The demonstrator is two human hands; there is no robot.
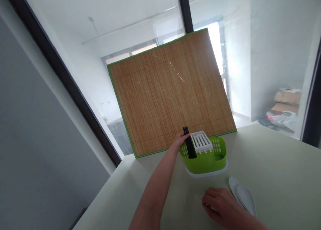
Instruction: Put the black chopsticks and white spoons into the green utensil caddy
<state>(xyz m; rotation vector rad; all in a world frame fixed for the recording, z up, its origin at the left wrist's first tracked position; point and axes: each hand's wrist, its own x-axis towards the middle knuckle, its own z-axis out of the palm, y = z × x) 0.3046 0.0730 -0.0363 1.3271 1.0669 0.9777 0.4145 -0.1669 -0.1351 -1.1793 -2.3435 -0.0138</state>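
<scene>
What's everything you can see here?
oval plastic basket: one, green, middle
slotted plastic rack: one, white, atop basket
long thin chopsticks: several, black, in basket
rounded spoons: two, white, front right
flat table: one, pale, beneath basket
slatted bamboo mat: one, brown, upright, back
glass window: one, dark-framed, behind mat
cardboard boxes: two, brown, beyond window
plastic bag: one, white, beside boxes
wall: one, grey, left
left hand: one, bare, holding chopsticks
right hand: one, bare, beside spoons

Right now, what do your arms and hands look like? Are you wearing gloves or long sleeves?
No gloves: my left hand and right hand are both bare. My left forearm has no sleeve on the part you can see, and there's none at my right wrist either. I can't see a watch or bracelet. Rings would be too small to tell.
</scene>
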